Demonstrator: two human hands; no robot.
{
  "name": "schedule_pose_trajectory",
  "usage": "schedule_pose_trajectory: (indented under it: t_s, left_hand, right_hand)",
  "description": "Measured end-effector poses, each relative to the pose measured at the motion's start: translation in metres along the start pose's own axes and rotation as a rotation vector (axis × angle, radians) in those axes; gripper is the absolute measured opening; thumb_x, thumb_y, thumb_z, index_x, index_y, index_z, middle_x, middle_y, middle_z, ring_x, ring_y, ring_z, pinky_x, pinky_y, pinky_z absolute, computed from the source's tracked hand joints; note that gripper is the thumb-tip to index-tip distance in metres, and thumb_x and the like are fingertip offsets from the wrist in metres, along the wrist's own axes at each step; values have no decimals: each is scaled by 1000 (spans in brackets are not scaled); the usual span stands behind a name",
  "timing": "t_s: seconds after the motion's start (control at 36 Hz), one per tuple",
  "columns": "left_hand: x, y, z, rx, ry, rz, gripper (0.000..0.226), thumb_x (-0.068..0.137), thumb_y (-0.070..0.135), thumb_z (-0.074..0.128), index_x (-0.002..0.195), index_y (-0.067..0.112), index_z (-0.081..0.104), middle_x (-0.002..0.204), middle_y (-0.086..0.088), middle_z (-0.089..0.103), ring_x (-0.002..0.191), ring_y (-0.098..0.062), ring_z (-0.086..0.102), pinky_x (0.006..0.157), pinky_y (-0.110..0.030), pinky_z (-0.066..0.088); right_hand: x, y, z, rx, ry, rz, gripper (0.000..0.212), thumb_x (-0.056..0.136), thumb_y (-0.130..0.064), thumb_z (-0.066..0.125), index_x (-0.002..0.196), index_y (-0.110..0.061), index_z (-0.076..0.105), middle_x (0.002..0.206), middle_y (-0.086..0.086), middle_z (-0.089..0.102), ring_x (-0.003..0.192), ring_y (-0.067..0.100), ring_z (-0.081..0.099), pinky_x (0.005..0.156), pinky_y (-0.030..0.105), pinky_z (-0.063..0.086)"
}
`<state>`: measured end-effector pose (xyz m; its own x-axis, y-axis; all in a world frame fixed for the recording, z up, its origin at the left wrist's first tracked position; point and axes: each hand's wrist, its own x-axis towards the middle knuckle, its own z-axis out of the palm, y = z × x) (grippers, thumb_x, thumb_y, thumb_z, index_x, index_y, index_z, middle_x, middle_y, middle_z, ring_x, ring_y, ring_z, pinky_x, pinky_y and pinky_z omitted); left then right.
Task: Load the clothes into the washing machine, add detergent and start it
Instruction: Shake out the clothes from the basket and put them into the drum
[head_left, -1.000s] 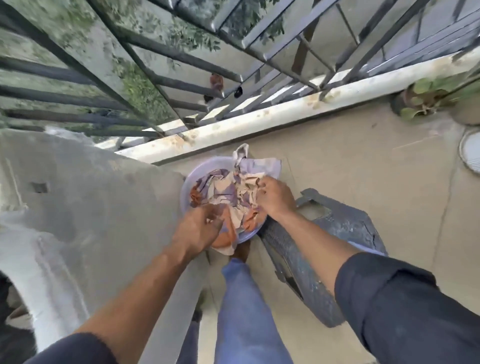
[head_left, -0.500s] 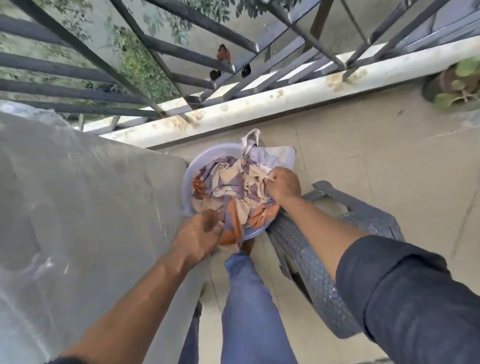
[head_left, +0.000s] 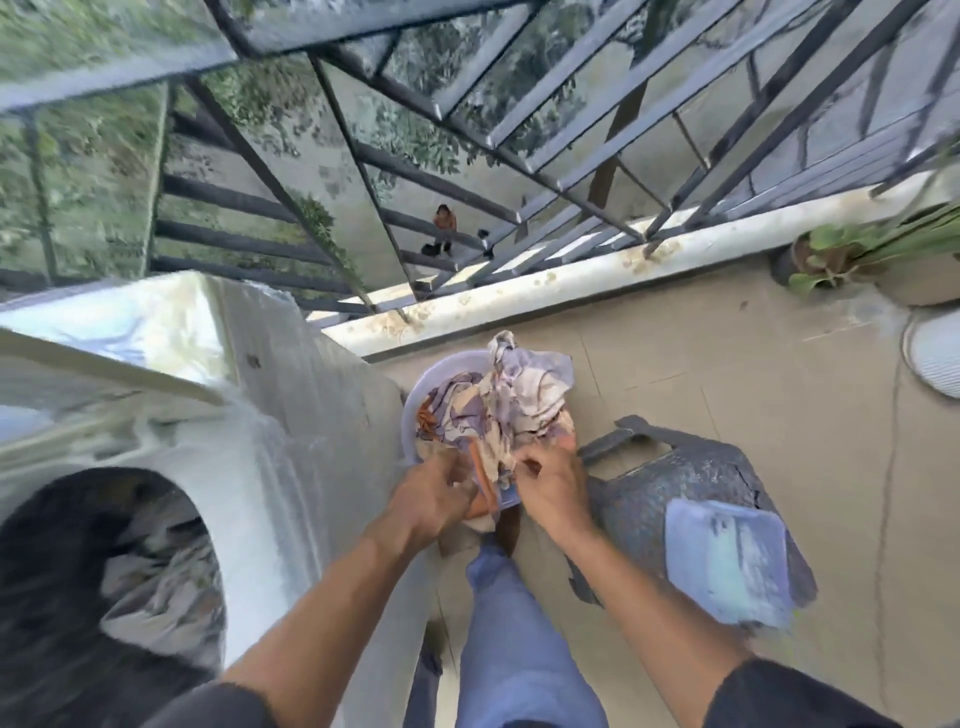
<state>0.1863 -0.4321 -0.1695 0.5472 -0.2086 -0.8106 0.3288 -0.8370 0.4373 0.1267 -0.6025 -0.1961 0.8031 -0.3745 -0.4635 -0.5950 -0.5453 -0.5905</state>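
Beside the washing machine (head_left: 291, 415), just past its right wall: a pale round basin (head_left: 415, 410) on the balcony floor (head_left: 727, 395), heaped with crumpled clothes (head_left: 498, 410) in lilac, cream and orange. No single long axis to the heap, only one twisted end poking up at its far rim, toward the white ledge (head_left: 571, 275) and the dark metal railing (head_left: 467, 130) beyond. Over the basin's near edge, both hands buried in the cloth: left hand (head_left: 434, 499) with fingers curled round an orange strip that runs lengthwise from the heap toward the viewer; right hand (head_left: 550, 491) just beside it, fingers bent and pinching a fold of cream fabric. Almost touching each other, knuckles up, forearms bare, dark sleeves at the lower corners. On the washing machine's top, a round dark opening (head_left: 88, 587) near the lower left, some pale laundry already lying inside. To the right of the basin, touching or nearly touching it, a grey woven basket (head_left: 675, 483) tipped on its side, mouth toward the basin, with a light blue panel (head_left: 727, 561) on its near end. Below the basin, a blue trouser leg (head_left: 514, 639). Farther right of the basin, near the ledge, a potted plant (head_left: 831, 254).
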Motion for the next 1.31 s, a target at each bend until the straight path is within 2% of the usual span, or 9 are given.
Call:
schedule_pose_trajectory:
  t_s: [0.22, 0.42, 0.5, 0.72, 0.81, 0.86, 0.97, 1.19, 1.31]
  left_hand:
    - [-61, -2, -27, 61, 46, 154, 48, 94, 22, 60, 142, 31, 56, 128, 1, 70, 115, -27, 68, 99, -35, 53]
    - [-109, 20, -69, 54, 309, 540, 67, 89, 11, 47, 153, 29, 48, 152, -6, 51, 139, -25, 50, 114, -43, 45]
    - [-125, 34, -91, 85, 445, 673, 70, 89, 2, 53, 148, 39, 50, 154, -1, 48, 143, -22, 47, 115, -42, 44]
    - [-145, 48, -134, 276, 465, 724, 21, 90, 34, 62, 106, 25, 75, 109, 10, 77, 100, -19, 69, 84, -43, 57]
    - [-159, 49, -135, 235, 505, 699, 8, 89, 27, 61, 91, 22, 67, 93, 0, 77, 87, -29, 68, 72, -39, 54]
    - [-166, 47, -136, 181, 530, 717, 10, 90, 21, 63, 96, 28, 64, 93, -4, 78, 87, -32, 68, 67, -34, 43]
    - [-180, 43, -144, 80, 525, 689, 26, 93, 10, 59, 101, 29, 75, 91, 14, 74, 88, -13, 66, 70, -27, 42]
    - [-224, 38, -186, -58, 716, 708, 16, 99, 21, 48, 98, 27, 63, 88, 9, 69, 88, -18, 63, 78, -39, 53]
    - [-238, 35, -193, -8, 669, 754, 20, 100, 31, 44, 95, 21, 62, 88, 6, 67, 87, -17, 62, 83, -49, 53]
  right_hand:
    - [-46, -59, -31, 135, -39, -45, 17, 92, -10, 63, 98, -19, 75, 98, -3, 77, 94, 19, 70, 86, 35, 54]
    - [-99, -140, -80, 186, -6, -293, 15, 101, -12, 55, 88, -19, 59, 80, -11, 61, 77, 3, 54, 74, 16, 39]
    - [-112, -169, -104, 166, -23, -382, 14, 102, -14, 53, 89, -17, 56, 79, -10, 58, 78, 6, 53, 78, 30, 43]
    - [-150, -218, -159, 245, -100, -590, 22, 107, -15, 49, 88, -23, 56, 82, -1, 66, 84, 17, 64, 79, 42, 52]
    - [-170, -238, -177, 363, -159, -689, 19, 110, -6, 43, 94, -5, 54, 78, 22, 64, 69, 17, 61, 69, 23, 49]
    - [-181, -247, -186, 406, -207, -743, 21, 110, -5, 40, 93, -6, 52, 71, 7, 64, 63, 13, 60, 66, 18, 48]
    - [-192, -252, -195, 343, -203, -811, 19, 111, -8, 41, 95, -4, 51, 70, -16, 59, 63, -1, 52, 64, 18, 42]
    - [-178, -230, -181, 208, 92, -772, 18, 111, -19, 43, 95, -16, 51, 81, 3, 47, 77, 22, 47, 73, 48, 44]
    - [-172, -217, -174, 176, 91, -688, 19, 106, -41, 54, 95, -25, 53, 81, -10, 53, 74, 9, 53, 70, 42, 48]
